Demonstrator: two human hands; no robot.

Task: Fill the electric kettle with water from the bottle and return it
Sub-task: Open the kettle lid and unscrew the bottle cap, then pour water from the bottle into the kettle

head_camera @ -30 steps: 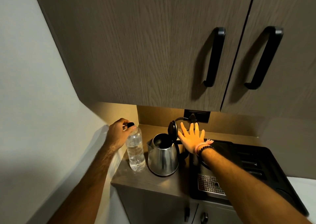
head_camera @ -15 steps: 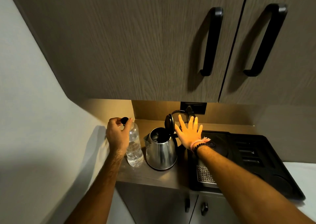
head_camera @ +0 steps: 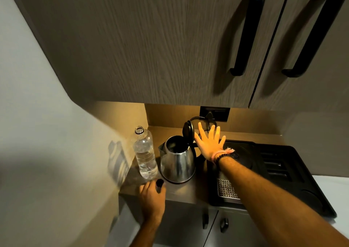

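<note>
Looking down at the lower centre of the frame, we see a steel kettle (head_camera: 177, 160) standing on a brown counter (head_camera: 181, 192), its black lid (head_camera: 188, 130) tipped up and back so the dark inside shows. Just to its left, close but whether touching we cannot tell, stands a clear plastic bottle (head_camera: 145, 153), upright, its neck uncapped and water filling its lower part. Below the bottle, near the counter's front edge, our left hand (head_camera: 152, 199) reaches in from the bottom of the frame with its fingers curled together around a small black cap (head_camera: 159, 184), which pokes out between the thumb and the fingers. To the right of the kettle, our right hand (head_camera: 210, 145) is held flat with its fingers spread wide apart, gripping nothing; its thumb side lies just beside the raised lid, and we cannot tell whether it touches it. A pink band and dark beads circle that wrist (head_camera: 220, 155). Under and beyond this arm, in the lower right of the frame, sits a black tray (head_camera: 283, 171) with a perforated metal grille (head_camera: 226, 189). Behind the hand a black cord (head_camera: 196, 118) loops up to a wall socket (head_camera: 215, 113). Across the top of the frame hang wood-grain cupboard doors (head_camera: 151, 39) with black handles (head_camera: 247, 31).
</note>
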